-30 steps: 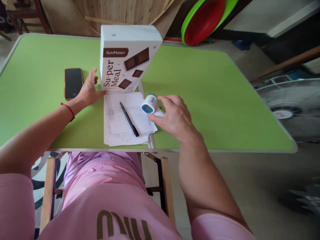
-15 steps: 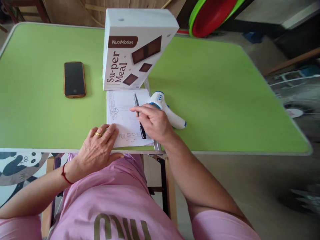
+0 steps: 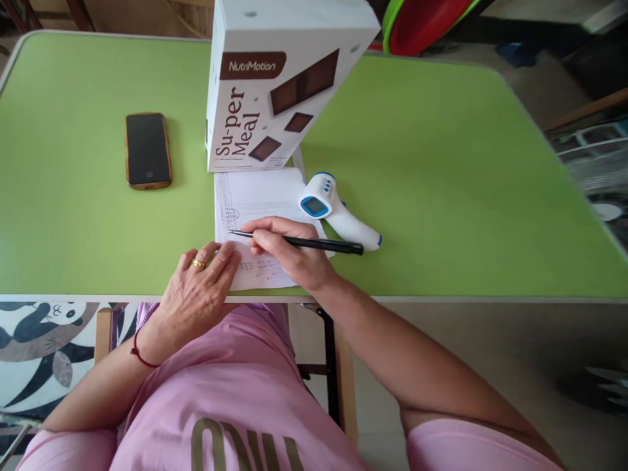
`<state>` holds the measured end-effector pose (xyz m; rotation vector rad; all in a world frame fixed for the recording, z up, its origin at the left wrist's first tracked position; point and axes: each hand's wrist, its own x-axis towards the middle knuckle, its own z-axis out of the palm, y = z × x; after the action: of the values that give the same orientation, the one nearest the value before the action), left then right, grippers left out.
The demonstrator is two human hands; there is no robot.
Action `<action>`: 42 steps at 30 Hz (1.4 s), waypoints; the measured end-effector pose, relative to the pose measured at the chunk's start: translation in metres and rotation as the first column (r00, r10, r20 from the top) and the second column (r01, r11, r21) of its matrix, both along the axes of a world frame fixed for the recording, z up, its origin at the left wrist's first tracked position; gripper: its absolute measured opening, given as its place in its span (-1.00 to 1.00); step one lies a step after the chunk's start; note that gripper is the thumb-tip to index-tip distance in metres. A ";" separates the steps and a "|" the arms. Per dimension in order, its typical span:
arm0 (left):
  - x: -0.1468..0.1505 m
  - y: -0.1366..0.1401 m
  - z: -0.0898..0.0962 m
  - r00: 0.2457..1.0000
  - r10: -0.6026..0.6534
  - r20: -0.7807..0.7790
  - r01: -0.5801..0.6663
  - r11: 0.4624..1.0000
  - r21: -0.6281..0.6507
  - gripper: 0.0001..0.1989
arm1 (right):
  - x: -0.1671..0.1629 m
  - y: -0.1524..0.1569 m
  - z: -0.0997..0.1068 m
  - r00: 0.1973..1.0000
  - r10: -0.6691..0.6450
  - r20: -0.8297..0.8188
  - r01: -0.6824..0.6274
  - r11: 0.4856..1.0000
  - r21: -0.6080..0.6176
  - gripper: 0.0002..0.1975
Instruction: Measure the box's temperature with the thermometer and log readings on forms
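Note:
My right hand [image 3: 294, 252] grips a black pen [image 3: 324, 244], its silver tip pointing left above or against a sheet of paper [image 3: 265, 190]; whether the tip touches cannot be told. Handwriting and a circled mark show along the paper's left side and lower part. My left hand [image 3: 201, 281], with a ring, lies flat across the table's front edge, fingertips on the paper's lower left corner. Just right of the paper rests a white and blue infrared thermometer [image 3: 348, 219], its small screen facing me. The right hand hides the middle of the paper.
A tall white box [image 3: 294, 39] printed "Su-per Meal" stands upright behind the paper. To the left lies a phone [image 3: 147, 149] in a brown case, on the green table [image 3: 441, 183]. Red and green round items [image 3: 422, 23] lean beyond the far edge.
The pen has gone from lying across the paper under my right hand to a writing grip, tip leftward. My right hand has turned, uncovering the thermometer's screen. The view has shifted slightly.

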<state>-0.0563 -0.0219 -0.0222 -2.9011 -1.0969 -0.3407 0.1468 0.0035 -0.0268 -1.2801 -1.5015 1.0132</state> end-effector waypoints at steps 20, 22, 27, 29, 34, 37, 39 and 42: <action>0.000 0.001 0.000 1.000 -0.008 -0.018 0.007 1.000 -0.006 -0.36 | -0.007 0.006 -0.015 0.948 -0.116 0.296 0.015 0.947 0.322 -0.92; 0.000 0.001 0.000 1.000 -0.007 -0.015 0.007 1.000 -0.007 -0.37 | -0.007 0.006 -0.015 0.948 -0.111 0.297 0.013 0.950 0.313 -0.92; 0.000 0.001 0.000 1.000 -0.005 -0.011 0.004 1.000 -0.020 -0.33 | -0.008 0.005 -0.013 0.954 -0.102 0.281 0.013 0.954 0.301 -0.92; 0.000 0.001 0.001 1.000 -0.006 -0.020 0.006 0.999 -0.034 -0.33 | -0.008 0.005 -0.012 0.954 -0.093 0.284 0.011 0.960 0.278 -0.92; 0.000 0.001 0.002 1.000 0.000 -0.025 -0.001 0.999 -0.044 -0.34 | -0.007 0.005 -0.011 0.953 -0.095 0.287 0.023 0.970 0.242 -0.92; 0.000 0.001 0.002 1.000 -0.001 -0.022 0.000 0.999 -0.038 -0.33 | -0.007 0.005 -0.011 0.956 -0.091 0.277 0.021 0.969 0.247 -0.91; 0.000 0.001 0.002 1.000 -0.004 -0.021 0.003 0.999 -0.038 -0.30 | -0.008 0.005 -0.012 0.958 -0.104 0.269 0.034 0.967 0.253 -0.90; 0.000 0.001 0.003 1.000 -0.003 -0.012 0.003 0.999 -0.038 -0.31 | -0.008 0.005 -0.011 0.958 -0.133 0.254 0.060 0.958 0.279 -0.90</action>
<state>-0.0566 -0.0212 -0.0194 -2.9341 -1.1096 -0.3053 0.1383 0.0082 -0.0381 -1.3173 -1.6973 0.5610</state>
